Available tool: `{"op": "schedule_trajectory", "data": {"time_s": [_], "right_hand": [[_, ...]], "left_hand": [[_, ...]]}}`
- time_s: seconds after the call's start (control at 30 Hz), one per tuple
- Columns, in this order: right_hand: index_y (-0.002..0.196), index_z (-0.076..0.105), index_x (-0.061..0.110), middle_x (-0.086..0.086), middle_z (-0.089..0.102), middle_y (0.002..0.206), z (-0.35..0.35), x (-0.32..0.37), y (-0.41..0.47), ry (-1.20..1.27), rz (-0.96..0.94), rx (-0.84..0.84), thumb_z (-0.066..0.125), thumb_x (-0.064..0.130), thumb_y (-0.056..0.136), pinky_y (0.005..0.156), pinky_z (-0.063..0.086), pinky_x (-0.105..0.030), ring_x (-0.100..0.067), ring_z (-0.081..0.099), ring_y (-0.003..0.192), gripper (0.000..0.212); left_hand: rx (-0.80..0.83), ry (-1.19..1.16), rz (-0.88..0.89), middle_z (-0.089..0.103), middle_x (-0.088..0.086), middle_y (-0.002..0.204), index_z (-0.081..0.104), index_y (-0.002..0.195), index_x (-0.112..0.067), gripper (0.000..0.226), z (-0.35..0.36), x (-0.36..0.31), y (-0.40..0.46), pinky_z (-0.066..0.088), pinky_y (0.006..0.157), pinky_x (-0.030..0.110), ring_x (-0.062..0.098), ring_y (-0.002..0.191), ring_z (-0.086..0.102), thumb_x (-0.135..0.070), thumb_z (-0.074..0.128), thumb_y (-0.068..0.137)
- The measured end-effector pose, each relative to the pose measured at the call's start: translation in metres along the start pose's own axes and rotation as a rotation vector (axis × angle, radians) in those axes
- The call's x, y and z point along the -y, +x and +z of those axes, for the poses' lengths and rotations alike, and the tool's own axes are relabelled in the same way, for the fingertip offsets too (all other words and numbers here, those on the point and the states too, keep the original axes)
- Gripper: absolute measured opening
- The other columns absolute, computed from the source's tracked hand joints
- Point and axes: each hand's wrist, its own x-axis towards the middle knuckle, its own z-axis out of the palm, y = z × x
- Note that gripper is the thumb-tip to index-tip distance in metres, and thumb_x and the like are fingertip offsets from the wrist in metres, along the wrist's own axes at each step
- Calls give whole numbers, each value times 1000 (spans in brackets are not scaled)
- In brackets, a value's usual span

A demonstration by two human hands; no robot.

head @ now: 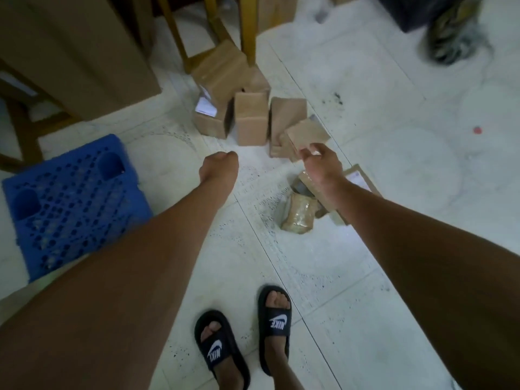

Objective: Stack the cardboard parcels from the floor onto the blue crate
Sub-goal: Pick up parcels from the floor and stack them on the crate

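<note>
Sitting at the far left on the pale tiled floor [365, 277], the blue crate [70, 198] shows its perforated face upward with 2 round recesses, and nothing rests on it. Behind it rises a large brown carton [73, 49] beside dark wooden furniture legs [25, 130]. Moving right, the left hand [218, 167] hangs over bare tile with its fingers curled under into a loose fist, holding nothing. Past it, a cluster of cardboard parcels [250, 119] stands on the floor at the foot of yellow wooden legs [247, 29]; 1 leans on the others, and 1 [208, 119] carries a white label. Just right of that cluster, the right hand [320, 164] pinches a small flat parcel [306, 135] by its near edge, tilted, in front of an upright parcel [287, 114]. Under the right forearm lie 2 more: a tape-wrapped parcel [298, 216] and a flat labelled parcel [363, 181], touching each other. Below, 2 feet in black slides [274, 325] stand on the tile. At the top right corner is a blurred patterned object [453, 38], too smeared to identify
</note>
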Motion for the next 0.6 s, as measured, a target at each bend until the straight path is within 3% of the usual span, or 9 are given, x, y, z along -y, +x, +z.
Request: {"op": "schedule_trajectory", "data": {"time_s": [0.07,0.13,0.2,0.27,0.33,0.43,0.5,0.6], "right_hand": [[138,50,17,-9,56,138,-4,-32,5,28,48,-17,54,44,94,109,39,-39,-29,51,128,52],[139,48,19,-9,54,138,-3,-63,13,21,79,-8,51,52,90,106,43,-45,-31,51,128,59],[139,47,20,-8,53,138,-2,-91,20,4,105,5,49,54,90,104,45,-48,-31,50,127,60],[139,47,18,-9,53,138,2,-116,28,34,143,7,51,45,94,106,43,-44,-29,51,126,52],[139,48,16,-11,55,135,9,-141,38,94,188,-8,55,40,94,105,45,-45,-30,55,121,52],[139,46,13,-13,55,136,26,-179,56,144,218,-7,57,40,92,106,44,-47,-30,54,123,55],[139,45,13,-11,54,138,38,-202,70,140,242,-11,57,41,93,107,42,-44,-29,52,125,56],[138,46,12,-11,56,136,53,-224,86,143,270,-12,57,39,93,106,42,-42,-29,53,123,53]], "left_hand": [[34,51,23,54,34,95,42,67,-1,28,24,14,-2,36,61,28,26,59,41,-29,49,68],[62,91,19,47,24,73,48,62,-6,27,48,34,0,36,63,29,25,65,42,-32,50,70],[100,127,7,53,7,70,55,61,-17,22,69,52,8,38,68,34,25,73,46,-37,50,71],[127,146,6,54,12,70,57,64,-19,21,86,68,16,36,68,37,25,75,45,-36,51,73],[144,193,26,61,27,84,63,70,-15,24,106,86,25,42,69,41,25,76,46,-36,52,77],[137,260,28,70,19,104,69,97,-14,31,137,112,45,52,80,39,34,89,63,-39,53,87],[135,311,26,69,12,110,66,112,-15,41,156,129,62,52,88,39,32,105,63,-44,52,88],[188,338,13,65,9,119,62,121,-18,51,177,151,81,51,92,40,29,111,60,-52,55,84]]}}
